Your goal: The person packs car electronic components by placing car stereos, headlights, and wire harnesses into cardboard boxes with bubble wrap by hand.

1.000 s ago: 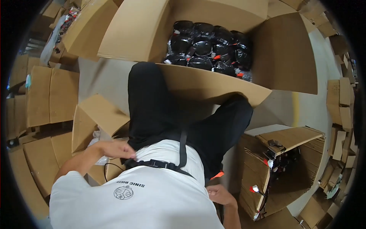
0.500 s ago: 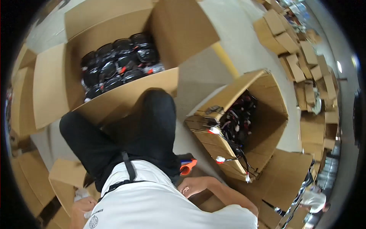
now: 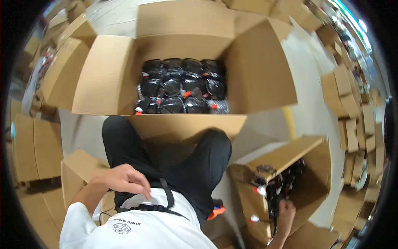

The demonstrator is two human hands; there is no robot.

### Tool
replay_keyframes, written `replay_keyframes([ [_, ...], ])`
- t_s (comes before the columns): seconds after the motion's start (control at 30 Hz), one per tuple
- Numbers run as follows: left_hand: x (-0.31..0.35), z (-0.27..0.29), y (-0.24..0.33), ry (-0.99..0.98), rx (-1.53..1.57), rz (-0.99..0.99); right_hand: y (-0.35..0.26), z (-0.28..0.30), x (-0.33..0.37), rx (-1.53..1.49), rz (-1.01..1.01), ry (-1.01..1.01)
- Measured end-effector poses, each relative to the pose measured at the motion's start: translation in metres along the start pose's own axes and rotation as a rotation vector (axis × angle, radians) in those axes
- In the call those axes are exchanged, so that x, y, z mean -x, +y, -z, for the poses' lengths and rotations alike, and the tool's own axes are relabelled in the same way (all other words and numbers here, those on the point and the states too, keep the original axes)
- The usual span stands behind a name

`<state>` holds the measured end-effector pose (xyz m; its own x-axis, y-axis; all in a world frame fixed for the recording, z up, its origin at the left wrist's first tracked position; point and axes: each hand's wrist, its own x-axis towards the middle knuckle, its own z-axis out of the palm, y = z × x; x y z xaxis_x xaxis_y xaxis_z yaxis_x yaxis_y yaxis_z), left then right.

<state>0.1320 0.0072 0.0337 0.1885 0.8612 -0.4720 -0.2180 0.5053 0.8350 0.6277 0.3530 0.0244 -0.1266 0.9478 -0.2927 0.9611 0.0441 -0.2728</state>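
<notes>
My left hand (image 3: 126, 179) hovers in front of my waist, fingers loosely bent and apart, with nothing in it. At my right, my right hand (image 3: 287, 209) reaches into a tilted cardboard box (image 3: 257, 216). It is at a tangle of black wire harnesses (image 3: 286, 182). Its fingertips are blurred and partly hidden among them, so I cannot tell whether they grip any. White-and-red connectors (image 3: 260, 191) hang over that box's near edge. Before my knees, a large open carton (image 3: 186, 124) holds rows of black bundles (image 3: 172, 87) in clear plastic, some with red-orange bits showing.
An orange-handled tool (image 3: 216, 212) lies on the floor beside my right thigh. A smaller open carton (image 3: 74, 170) stands at my left. Stacked cardboard boxes (image 3: 35, 141) line the left side, and more boxes (image 3: 352, 124) pile up at the far right.
My right hand has gone from my waist into the tilted box at the right. The left hand has risen from my side to before my waist. The view has turned, so the large carton is more central.
</notes>
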Motion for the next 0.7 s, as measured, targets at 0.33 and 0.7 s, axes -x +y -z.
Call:
replay_keyframes([
  [0.33, -0.011, -0.003, -0.025, -0.106, 0.019, -0.032, 0.097, -0.011, -0.048, -0.319, -0.213, -0.155],
  [0.7, -0.098, -0.006, 0.041, 0.038, -0.041, -0.411, -0.048, 0.097, -0.001, -0.445, -0.039, 0.303],
])
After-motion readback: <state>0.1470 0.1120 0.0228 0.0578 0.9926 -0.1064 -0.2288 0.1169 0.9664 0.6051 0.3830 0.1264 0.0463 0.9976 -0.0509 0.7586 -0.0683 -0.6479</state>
